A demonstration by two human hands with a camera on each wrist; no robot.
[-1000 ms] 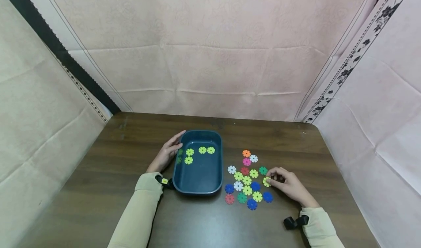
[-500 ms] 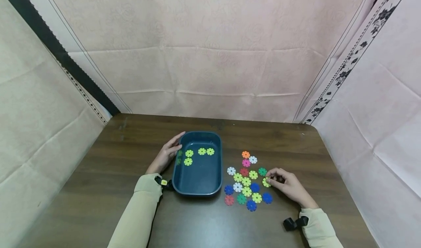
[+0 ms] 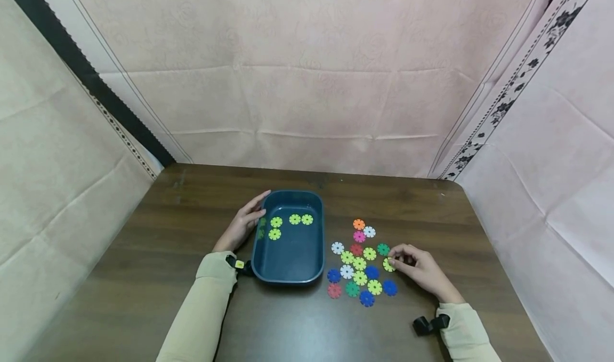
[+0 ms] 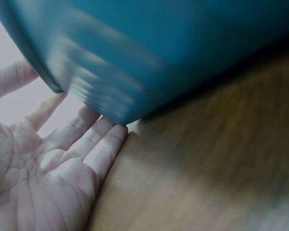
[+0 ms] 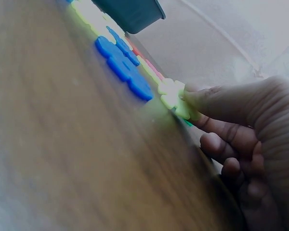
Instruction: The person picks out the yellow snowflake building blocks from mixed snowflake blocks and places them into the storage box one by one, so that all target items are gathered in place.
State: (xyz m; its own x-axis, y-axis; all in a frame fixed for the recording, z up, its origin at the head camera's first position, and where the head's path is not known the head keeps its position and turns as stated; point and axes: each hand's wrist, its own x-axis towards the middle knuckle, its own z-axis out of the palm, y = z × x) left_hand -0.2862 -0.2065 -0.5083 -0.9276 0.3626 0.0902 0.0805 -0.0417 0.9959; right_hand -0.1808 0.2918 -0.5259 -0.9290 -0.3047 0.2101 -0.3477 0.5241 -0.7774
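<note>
A yellow-green flower-shaped plastic piece is pinched between the thumb and index finger of my right hand, at the right side of a group of such pieces. In the right wrist view this flower piece stands tilted up, close over the table, with my other fingers curled beneath. My left hand holds the dark blue tray by its far left side. In the left wrist view my thumb reaches over the rim, and my fingers lie along the outer wall of the tray.
Several yellow-green flower pieces lie in the tray. Right of it, loose pieces lie flat on the wooden table: a blue one, a green one, an orange one and others in white, pink and red. Pale cloth hangs behind.
</note>
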